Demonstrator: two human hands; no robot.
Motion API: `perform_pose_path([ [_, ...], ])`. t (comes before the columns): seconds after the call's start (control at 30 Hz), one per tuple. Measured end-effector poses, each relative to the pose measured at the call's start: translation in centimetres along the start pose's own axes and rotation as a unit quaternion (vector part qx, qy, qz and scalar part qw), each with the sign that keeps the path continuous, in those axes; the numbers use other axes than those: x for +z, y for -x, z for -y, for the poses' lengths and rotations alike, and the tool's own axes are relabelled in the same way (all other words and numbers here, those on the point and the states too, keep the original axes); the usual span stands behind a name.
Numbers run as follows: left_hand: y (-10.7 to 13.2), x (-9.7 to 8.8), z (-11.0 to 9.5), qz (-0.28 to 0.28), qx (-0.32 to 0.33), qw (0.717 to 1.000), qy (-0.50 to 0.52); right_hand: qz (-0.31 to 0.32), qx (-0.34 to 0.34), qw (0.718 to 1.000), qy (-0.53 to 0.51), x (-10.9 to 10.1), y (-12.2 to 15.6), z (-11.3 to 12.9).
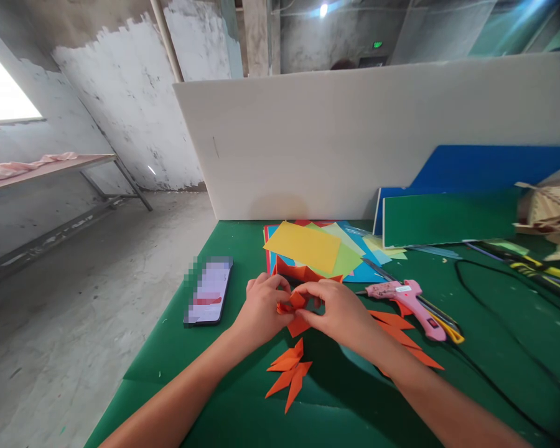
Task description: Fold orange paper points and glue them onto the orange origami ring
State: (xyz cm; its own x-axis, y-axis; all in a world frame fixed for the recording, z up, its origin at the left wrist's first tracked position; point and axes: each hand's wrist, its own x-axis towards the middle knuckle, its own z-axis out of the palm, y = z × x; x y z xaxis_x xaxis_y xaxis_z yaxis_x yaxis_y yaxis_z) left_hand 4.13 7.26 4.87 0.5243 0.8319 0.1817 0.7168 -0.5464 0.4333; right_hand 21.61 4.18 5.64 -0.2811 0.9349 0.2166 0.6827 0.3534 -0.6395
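Between my two hands is a folded piece of orange paper (298, 326), partly hidden by the fingers. My left hand (264, 306) pinches its left side, and my right hand (332, 306) grips it from the right with thumb and fingers. Just behind the hands stands a larger folded orange paper strip (303, 272). Closer to me on the green table lies a claw-like orange paper shape (290, 371) with several points. Under and beside my right forearm lie more pointed orange paper pieces (401, 336).
A pink glue gun (408, 297) with a black cord lies at the right, by scissors with yellow handles (452, 330). Coloured paper sheets (303, 246) are stacked at the back. A phone (210, 291) lies at left. Green board (450, 218) and white board (308, 137) stand behind.
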Motion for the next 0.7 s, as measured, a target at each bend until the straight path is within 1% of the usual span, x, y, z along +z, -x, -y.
perform_pose_path([
  [0.37,0.02,0.09,-0.21,-0.001,0.006,1.000,0.011,-0.006,-0.002,1.000,0.029,0.42,-0.11,0.21],
  [0.7,0.26,0.29,-0.11,-0.002,0.017,1.000,0.012,-0.014,0.013,1.000,0.017,0.41,-0.15,0.09],
])
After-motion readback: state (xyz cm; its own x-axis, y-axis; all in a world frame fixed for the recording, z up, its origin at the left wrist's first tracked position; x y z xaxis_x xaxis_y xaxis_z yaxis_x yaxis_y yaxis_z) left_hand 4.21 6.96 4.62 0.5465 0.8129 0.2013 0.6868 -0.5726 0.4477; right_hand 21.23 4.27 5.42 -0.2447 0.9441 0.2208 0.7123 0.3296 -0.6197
